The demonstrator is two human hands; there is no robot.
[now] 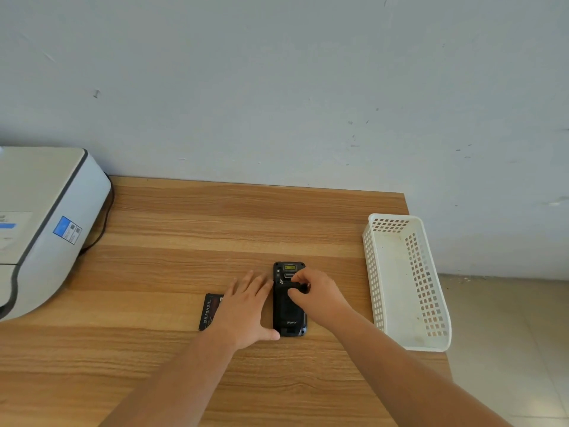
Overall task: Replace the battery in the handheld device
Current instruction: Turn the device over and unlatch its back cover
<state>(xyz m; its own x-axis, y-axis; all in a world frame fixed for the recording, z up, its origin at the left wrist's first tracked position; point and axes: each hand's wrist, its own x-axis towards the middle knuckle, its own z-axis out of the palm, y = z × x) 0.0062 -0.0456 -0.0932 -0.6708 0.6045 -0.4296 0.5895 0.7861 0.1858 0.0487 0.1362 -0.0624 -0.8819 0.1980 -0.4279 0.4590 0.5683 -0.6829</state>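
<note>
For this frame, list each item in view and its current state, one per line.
handheld device: face down on table, back cover on
battery: flat on table, partly under left hand
left hand: flat, bracing device's side
right hand: pinching the cover's upper latch
basket: upright, empty

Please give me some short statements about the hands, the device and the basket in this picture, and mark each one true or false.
1. The device lies with its back side up on the table. True.
2. The left hand holds the device in the air. False: it lies flat on the table, against the device's left edge.
3. The right hand pinches a part at the upper back of the device. True.
4. The battery lies in the basket. False: it lies on the table, partly under the left hand; the basket appears empty.
5. The basket stands left of the device. False: it stands to the right, at the table's edge.
</note>
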